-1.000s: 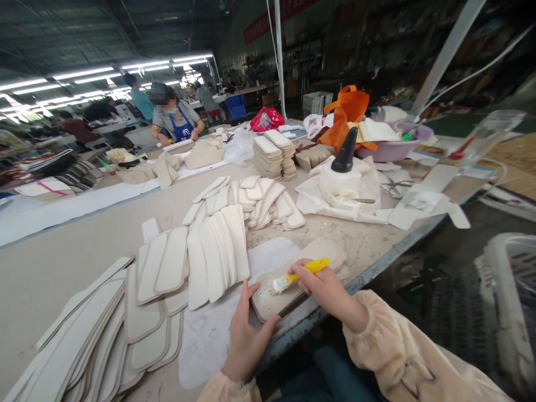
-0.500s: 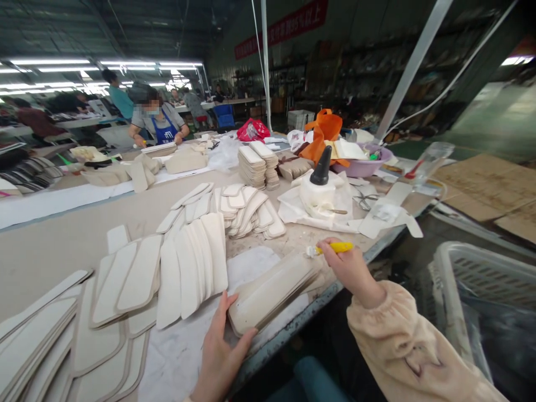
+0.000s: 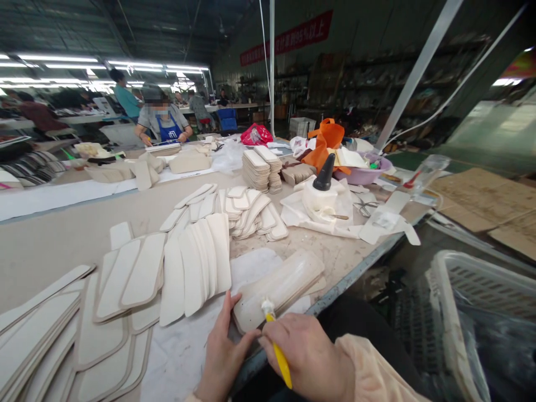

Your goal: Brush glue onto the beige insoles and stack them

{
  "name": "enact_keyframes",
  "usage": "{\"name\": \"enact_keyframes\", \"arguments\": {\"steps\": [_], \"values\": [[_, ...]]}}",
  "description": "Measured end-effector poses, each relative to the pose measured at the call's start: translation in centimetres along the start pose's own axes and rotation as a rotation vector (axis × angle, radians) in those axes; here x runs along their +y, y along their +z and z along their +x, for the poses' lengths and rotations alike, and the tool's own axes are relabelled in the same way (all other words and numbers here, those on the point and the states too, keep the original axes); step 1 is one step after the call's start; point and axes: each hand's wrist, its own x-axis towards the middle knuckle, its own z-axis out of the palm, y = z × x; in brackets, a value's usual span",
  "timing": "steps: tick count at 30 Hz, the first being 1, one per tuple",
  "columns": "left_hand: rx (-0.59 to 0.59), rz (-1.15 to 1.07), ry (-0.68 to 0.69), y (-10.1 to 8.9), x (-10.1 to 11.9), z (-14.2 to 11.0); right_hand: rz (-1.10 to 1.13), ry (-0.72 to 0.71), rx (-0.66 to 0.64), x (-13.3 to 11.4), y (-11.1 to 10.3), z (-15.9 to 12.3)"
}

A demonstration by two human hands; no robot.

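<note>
My right hand (image 3: 307,349) pinches the yellow handle of a small brush (image 3: 280,360). White paste coats its bristles, which touch the top of a stack of long, round-cornered off-white panels (image 3: 280,282). That top panel looks wet and glossy along its length. My left hand (image 3: 226,346) rests against the near end of the same stack, thumb and index finger spread around its corner. Just left of it, more panels (image 3: 196,268) lie fanned out on a white cloth (image 3: 176,352). Beyond the stack, a white tub (image 3: 320,198) with a black cone on top holds white paste.
Overlapping panels (image 3: 104,329) cover the table's left side. Small stacks (image 3: 256,173), an orange bag (image 3: 326,142) and a purple basin (image 3: 364,174) stand farther back. The table edge (image 3: 355,282) runs diagonally beside a plastic crate (image 3: 456,312). A co-worker (image 3: 163,120) works across the table.
My right hand has brought the brush from the stack's far end down to its near end, close to my left hand. The left hand has stayed at the near end. The view has shifted slightly.
</note>
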Motion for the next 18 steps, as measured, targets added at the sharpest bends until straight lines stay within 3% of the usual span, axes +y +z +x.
{"name": "enact_keyframes", "arguments": {"steps": [4, 8, 11, 14, 18], "values": [[0.013, -0.06, -0.004, 0.0, 0.3, -0.1, 0.582, 0.27, 0.049, -0.8, 0.2, 1.3], [-0.022, -0.041, -0.023, -0.2, 0.8, -0.2, 0.964, 0.591, 0.092, 1.6, 1.6, 2.4], [-0.028, 0.005, -0.014, -0.3, 1.1, -0.2, 0.925, 0.673, 0.148, 4.6, 1.5, 2.3], [-0.02, 0.03, -0.022, -0.4, 1.5, -0.1, 0.755, 0.703, 0.293, 7.2, -0.4, 1.7], [-0.019, 0.023, -0.014, -0.4, 1.6, -0.1, 0.643, 0.693, 0.425, 7.3, -2.1, 1.0]]}}
